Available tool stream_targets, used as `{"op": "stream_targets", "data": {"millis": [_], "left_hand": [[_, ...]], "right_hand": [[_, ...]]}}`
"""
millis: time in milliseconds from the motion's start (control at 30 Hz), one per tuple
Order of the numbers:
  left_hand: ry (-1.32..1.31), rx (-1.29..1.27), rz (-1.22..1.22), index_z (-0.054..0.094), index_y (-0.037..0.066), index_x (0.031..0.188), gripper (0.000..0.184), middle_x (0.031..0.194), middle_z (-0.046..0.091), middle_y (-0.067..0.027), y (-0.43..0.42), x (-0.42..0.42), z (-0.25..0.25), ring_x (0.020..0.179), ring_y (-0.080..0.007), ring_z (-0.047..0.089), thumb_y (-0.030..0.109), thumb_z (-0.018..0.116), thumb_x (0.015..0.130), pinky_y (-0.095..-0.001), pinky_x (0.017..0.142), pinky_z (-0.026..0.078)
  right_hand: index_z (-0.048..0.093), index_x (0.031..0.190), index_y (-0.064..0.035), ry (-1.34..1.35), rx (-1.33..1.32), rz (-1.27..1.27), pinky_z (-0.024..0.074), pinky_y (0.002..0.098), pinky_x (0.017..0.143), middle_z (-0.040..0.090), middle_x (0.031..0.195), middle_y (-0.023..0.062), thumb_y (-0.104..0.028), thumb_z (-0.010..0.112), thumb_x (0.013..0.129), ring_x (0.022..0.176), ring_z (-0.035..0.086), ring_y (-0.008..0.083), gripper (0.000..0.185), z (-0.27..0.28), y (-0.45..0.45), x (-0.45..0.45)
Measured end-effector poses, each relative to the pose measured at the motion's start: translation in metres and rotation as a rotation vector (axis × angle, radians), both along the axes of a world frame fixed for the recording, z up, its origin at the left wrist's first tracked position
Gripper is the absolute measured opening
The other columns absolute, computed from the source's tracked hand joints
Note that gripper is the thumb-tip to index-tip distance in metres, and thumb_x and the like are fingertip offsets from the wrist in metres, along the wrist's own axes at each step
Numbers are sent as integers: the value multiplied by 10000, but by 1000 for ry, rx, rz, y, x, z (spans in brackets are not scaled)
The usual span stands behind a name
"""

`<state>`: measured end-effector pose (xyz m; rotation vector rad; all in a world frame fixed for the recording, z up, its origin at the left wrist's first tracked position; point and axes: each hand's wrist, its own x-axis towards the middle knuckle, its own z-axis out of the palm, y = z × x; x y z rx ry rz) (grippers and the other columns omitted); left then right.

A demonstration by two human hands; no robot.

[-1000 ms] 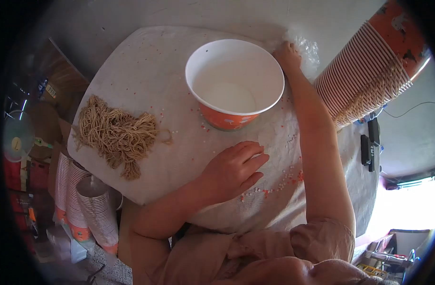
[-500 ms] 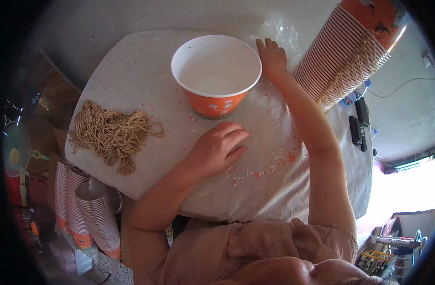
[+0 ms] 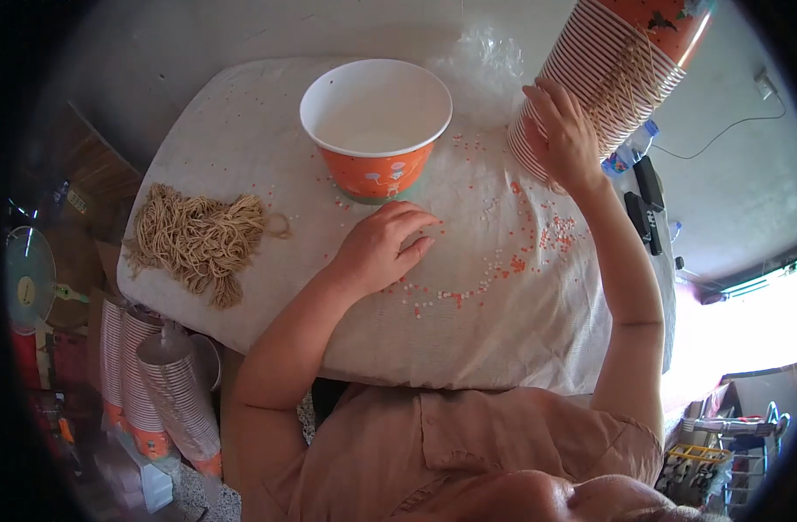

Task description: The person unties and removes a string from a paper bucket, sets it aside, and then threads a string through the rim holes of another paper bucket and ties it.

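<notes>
A large paper bucket (image 3: 368, 178), orange outside and white inside, stands upright on the cloth-covered table with its mouth facing up. My left hand (image 3: 385, 246) rests on the cloth just in front of it, fingers loosely bent and thumb apart, with nothing in it. At the right, my right hand (image 3: 565, 135) is at the lower end of a tall leaning stack of nested paper buckets (image 3: 620, 65). Its fingers are apart and lie over the white rims; whether they press on a rim is not clear. Beige cord (image 3: 624, 83) hangs along the stack.
A bundle of beige strings (image 3: 198, 239) lies on the table's left side. Small orange and white bits (image 3: 511, 265) are scattered over the cloth. Clear plastic wrap (image 3: 485, 65) sits at the back. More nested bucket stacks (image 3: 176, 383) stand on the floor at lower left.
My right hand has moved right, from beside the standing bucket to the leaning stack. My left hand stays in front of the bucket. The whole view has shifted slightly.
</notes>
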<state>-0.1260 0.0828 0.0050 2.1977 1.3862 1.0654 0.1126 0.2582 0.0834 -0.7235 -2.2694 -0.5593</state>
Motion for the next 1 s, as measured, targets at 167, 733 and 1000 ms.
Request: {"op": "stream_targets", "data": {"millis": [167, 733, 1000], "left_hand": [[-23, 13, -10, 636, 37, 1071, 233, 1056, 634, -124, 3, -1, -4, 987, -295, 612, 124, 653, 855, -380, 852, 493], [3, 4, 13, 627, 53, 1044, 217, 1023, 627, -102, 3, -3, -5, 976, -296, 604, 145, 643, 847, -396, 835, 497], [9, 6, 23, 629, 40, 1035, 220, 1028, 630, -106, 4, -5, -4, 976, -298, 606, 142, 647, 841, -395, 840, 496]], "right_hand": [[573, 1102, -86, -134, -26, -11, 486, 400, 865, 560, 1171, 98, -125, 660, 776, 1107, 541, 275, 339, -24, 0, 8], [665, 956, -66, -556, 256, -54, 179, 516, 1176, 584, 1217, 86, -192, 563, 765, 1341, 380, 259, 251, -85, 59, 24], [695, 855, -78, -611, 241, -81, 202, 491, 1174, 629, 1098, 73, -171, 572, 769, 1312, 411, 254, 177, -81, 85, -2]]}}
